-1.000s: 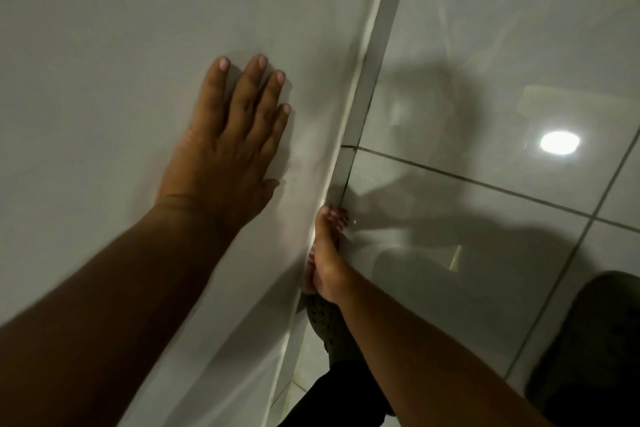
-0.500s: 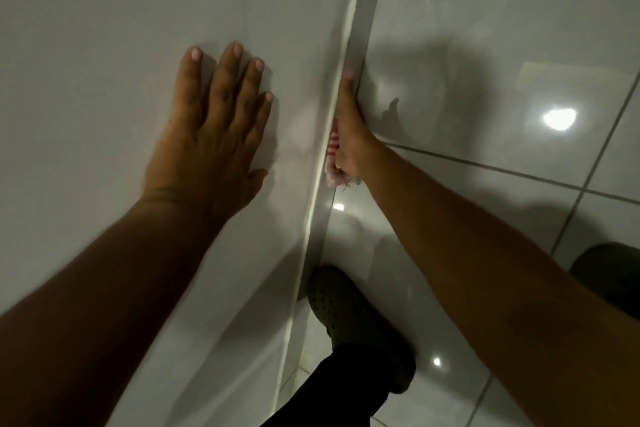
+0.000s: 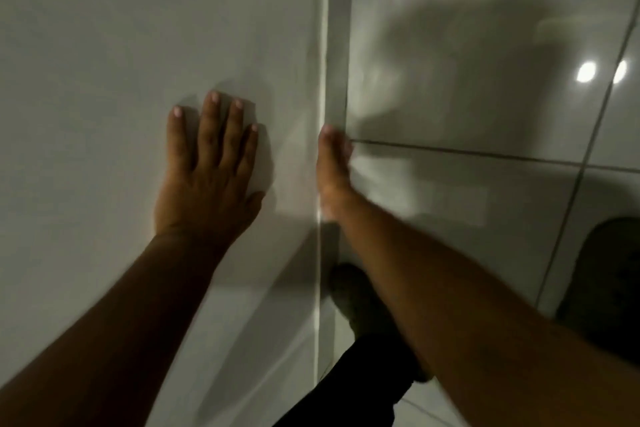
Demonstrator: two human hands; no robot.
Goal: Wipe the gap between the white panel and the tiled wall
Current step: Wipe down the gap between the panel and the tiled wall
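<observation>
Both your hands are at the gap (image 3: pixel 337 45) between white panel (image 3: pixel 138 28) and tiled wall (image 3: pixel 467 236): left hand (image 3: pixel 207 180) flat and empty beside it, right hand (image 3: pixel 334 173) edge-on inside, grip unclear, mid-wipe, so next slide along it.

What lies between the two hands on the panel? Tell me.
In the head view, only bare white panel lies between the flat left hand and the right hand at the gap.
</observation>
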